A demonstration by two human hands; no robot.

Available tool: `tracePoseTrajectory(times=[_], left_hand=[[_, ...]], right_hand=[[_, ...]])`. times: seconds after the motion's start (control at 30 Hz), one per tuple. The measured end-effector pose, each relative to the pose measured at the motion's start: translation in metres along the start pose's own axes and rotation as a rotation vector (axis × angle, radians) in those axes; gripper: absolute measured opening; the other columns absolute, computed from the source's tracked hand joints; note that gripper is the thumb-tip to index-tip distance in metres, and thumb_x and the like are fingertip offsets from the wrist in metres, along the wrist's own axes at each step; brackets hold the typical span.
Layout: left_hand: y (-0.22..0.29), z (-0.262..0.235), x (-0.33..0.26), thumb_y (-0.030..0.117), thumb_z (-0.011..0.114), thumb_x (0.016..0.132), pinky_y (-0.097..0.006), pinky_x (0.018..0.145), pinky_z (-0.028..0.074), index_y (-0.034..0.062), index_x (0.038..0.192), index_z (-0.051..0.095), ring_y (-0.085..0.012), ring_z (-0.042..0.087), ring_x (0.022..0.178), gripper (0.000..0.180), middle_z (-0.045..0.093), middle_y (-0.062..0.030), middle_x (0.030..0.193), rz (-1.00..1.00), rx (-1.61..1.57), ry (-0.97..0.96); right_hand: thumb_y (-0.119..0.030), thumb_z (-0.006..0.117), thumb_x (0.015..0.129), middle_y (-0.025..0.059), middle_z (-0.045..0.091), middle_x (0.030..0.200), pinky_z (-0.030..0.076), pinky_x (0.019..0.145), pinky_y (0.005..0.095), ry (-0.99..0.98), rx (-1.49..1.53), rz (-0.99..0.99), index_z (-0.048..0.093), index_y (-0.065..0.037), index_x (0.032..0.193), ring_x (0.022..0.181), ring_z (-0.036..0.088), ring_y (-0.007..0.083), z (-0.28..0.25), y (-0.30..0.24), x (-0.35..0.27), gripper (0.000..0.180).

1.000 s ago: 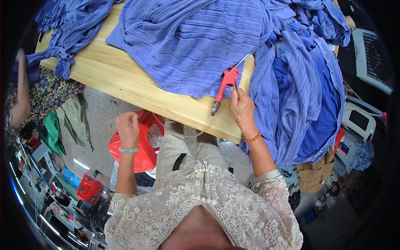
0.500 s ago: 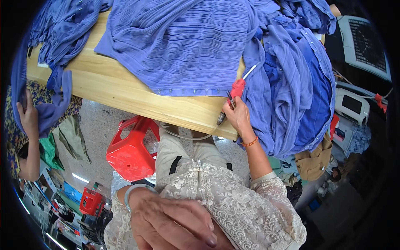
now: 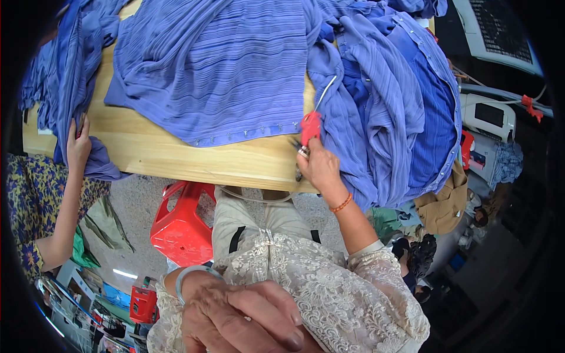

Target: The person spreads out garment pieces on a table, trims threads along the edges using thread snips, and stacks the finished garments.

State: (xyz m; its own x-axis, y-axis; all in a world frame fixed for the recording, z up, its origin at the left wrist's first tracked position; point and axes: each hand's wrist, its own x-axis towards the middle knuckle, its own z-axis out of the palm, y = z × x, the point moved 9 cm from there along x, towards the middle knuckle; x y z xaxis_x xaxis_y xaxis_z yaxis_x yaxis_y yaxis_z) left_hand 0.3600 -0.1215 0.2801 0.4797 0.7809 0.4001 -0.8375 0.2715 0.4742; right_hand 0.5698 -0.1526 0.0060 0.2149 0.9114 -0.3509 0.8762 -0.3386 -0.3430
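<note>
In my right hand (image 3: 322, 166) is a red air blow gun (image 3: 310, 127) with a long thin metal nozzle, held over the table's near edge. Its nozzle points away from me across bunched violet-blue fabric. A ribbed violet-blue shirt (image 3: 235, 76) lies spread just left of it, with small snaps along its near edge. Close to the camera, in front of my lace top, my left hand (image 3: 235, 315) has its fingers bent together. Its palm side is hidden, so whatever it holds, if anything, does not show.
More blue garments (image 3: 435, 117) are heaped on the right of the wooden table (image 3: 159, 156). A thin hose (image 3: 259, 200) loops below the edge. A red stool (image 3: 182, 232) stands on the floor. At left, a co-worker's hand (image 3: 78, 144) touches hanging blue cloth.
My right hand has moved slightly left and down in view with the blow gun. The view has shifted. The co-worker's hand has risen toward the table with the cloth. My left hand has hardly moved.
</note>
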Motion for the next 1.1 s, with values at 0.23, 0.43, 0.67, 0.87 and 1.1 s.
tracePoseTrajectory(times=[0.23,0.43,0.67,0.87,1.1], left_hand=[[-0.009,-0.013,0.008,0.034,0.063,0.091,-0.041,0.083,0.047,0.007,0.1,0.066,-0.0287,0.059,0.099,0.029,0.065,-0.0106,0.108,0.011,0.074,-0.048],[0.0,-0.021,0.01,0.03,0.063,0.092,-0.041,0.082,0.049,0.0057,0.103,0.064,-0.03,0.061,0.095,0.026,0.066,-0.0116,0.103,0.018,0.226,-0.074],[-0.003,-0.276,-0.118,0.007,0.059,0.093,-0.028,0.085,0.048,-0.0011,0.129,0.048,-0.0133,0.057,0.1,0.038,0.059,-0.0073,0.113,-0.303,0.892,1.138],[0.035,-0.391,-0.162,0.009,0.069,0.087,-0.022,0.055,0.045,-0.0019,0.138,0.034,-0.009,0.053,0.067,0.063,0.061,-0.0068,0.092,-0.131,0.889,1.471],[0.004,-0.418,-0.084,0.008,0.069,0.085,-0.046,0.092,0.053,0.0037,0.112,0.06,-0.0281,0.066,0.098,0.029,0.067,-0.0125,0.108,-0.211,-0.11,1.339]], right_hand=[[-0.024,0.065,0.082,0.0227,0.065,0.073,0.051,0.062,0.0517,-0.209,0.052,-0.055,0.048,0.0,0.111,0.069,0.065,0.0415,0.025,-0.01,-0.021,0.041],[-0.033,0.062,0.082,0.0239,0.067,0.078,0.053,0.067,0.049,-0.163,-0.093,0.0,0.058,0.0,0.092,0.074,0.067,0.0404,0.013,0.009,0.032,0.035],[-0.026,0.067,0.081,0.0207,0.061,0.072,0.046,0.061,0.0515,0.242,0.217,0.197,0.05,-0.006,0.088,0.069,0.06,0.0437,0.003,0.029,0.025,0.027],[-0.031,0.071,0.081,0.0231,0.062,0.071,0.046,0.065,0.0533,0.218,0.108,0.148,0.052,-0.001,0.082,0.071,0.061,0.0446,0.008,0.003,0.044,0.035],[-0.019,0.069,0.08,0.0181,0.062,0.068,0.047,0.057,0.0429,0.102,0.379,0.024,0.06,-0.001,0.093,0.061,0.062,0.0367,0.005,0.015,0.02,0.024]])
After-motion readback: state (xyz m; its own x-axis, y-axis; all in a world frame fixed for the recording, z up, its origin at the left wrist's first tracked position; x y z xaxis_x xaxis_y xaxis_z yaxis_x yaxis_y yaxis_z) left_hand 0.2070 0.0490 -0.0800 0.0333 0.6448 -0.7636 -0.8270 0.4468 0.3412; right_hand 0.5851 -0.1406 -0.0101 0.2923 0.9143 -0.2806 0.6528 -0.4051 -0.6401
